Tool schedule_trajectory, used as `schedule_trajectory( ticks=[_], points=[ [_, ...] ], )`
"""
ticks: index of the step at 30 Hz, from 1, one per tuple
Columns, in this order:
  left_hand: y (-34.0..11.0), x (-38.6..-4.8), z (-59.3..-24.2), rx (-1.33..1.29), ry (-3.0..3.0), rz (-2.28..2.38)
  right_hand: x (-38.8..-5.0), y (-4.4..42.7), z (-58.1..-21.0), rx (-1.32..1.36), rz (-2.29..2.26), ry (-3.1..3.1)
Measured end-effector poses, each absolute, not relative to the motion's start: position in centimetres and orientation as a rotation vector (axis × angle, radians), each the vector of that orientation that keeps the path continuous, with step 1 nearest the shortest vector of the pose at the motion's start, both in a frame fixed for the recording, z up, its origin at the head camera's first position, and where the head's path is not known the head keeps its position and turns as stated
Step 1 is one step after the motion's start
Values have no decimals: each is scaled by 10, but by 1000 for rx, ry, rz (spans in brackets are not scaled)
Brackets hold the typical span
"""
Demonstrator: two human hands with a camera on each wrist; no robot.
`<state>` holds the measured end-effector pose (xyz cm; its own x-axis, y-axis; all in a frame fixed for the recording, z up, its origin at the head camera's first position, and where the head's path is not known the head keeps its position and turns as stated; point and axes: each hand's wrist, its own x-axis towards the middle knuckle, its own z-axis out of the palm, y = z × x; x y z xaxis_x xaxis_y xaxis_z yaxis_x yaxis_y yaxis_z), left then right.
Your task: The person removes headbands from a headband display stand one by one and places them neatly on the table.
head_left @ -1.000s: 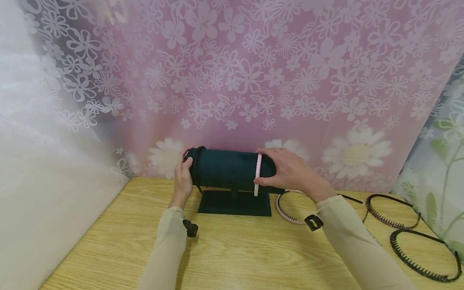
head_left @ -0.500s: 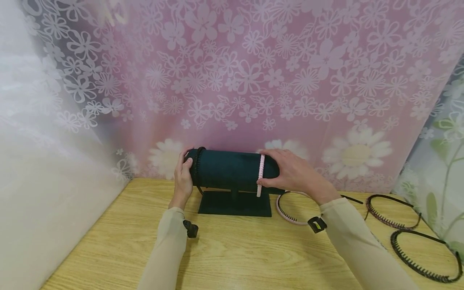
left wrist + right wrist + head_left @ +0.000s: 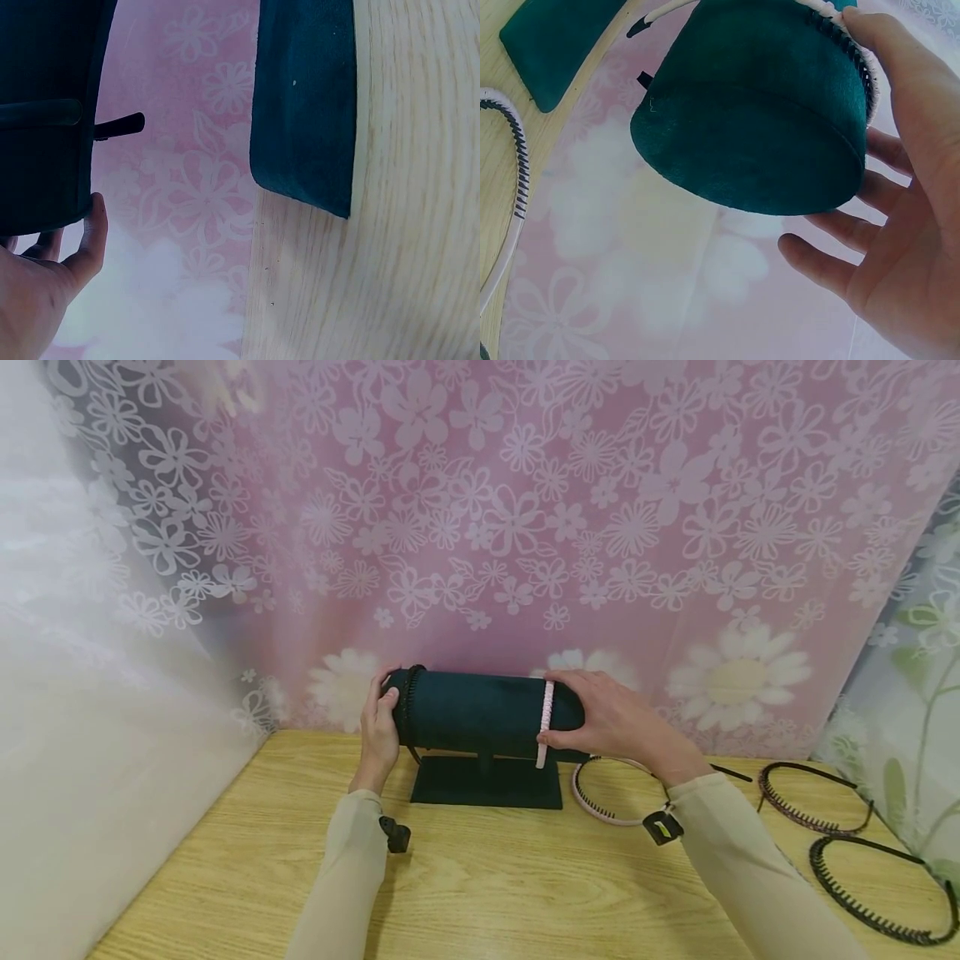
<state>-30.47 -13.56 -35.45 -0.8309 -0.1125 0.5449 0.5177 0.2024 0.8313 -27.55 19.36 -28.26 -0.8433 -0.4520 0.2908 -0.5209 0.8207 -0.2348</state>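
Note:
A dark green, velvety headband display stand (image 3: 480, 710) with a rounded bar stands on the table. My left hand (image 3: 380, 731) holds the bar's left end, its thumb in front, beside a black toothed headband (image 3: 409, 706) worn round the bar. Near the bar's other end, a pink wrapped headband (image 3: 547, 714) fits over it. My right hand (image 3: 611, 718) holds this headband between the thumb low at the front and fingers at the top. In the right wrist view, the pink headband's dark teeth (image 3: 847, 41) lie against the bar, and the other fingers spread beside the bar's end.
Right of the stand's base (image 3: 487, 781), another pink headband (image 3: 592, 810) lies on the wooden table (image 3: 495, 877). Farther right lie a brownish headband (image 3: 795, 814) and a black toothed headband (image 3: 847, 902). A pink floral curtain (image 3: 480, 527) hangs close behind the stand.
My right hand has slid the pink headband a little to the right along the bar, towards its end. The left hand and the stand have stayed in place.

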Motion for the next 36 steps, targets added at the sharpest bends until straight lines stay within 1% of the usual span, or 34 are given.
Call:
schedule_trajectory(
  ticks=[24,31,36],
  points=[
    [-136,-304,-354,-374,-1992,-1656,-270,205,-282,735,422,-2805],
    [-143,-333,-378,-384,-1951,-1672,-268,208,-282,741,404,-2808],
    [-143,-338,-384,-380,-1950,-1664,-267,211,-283,747,415,-2804]
  ],
)
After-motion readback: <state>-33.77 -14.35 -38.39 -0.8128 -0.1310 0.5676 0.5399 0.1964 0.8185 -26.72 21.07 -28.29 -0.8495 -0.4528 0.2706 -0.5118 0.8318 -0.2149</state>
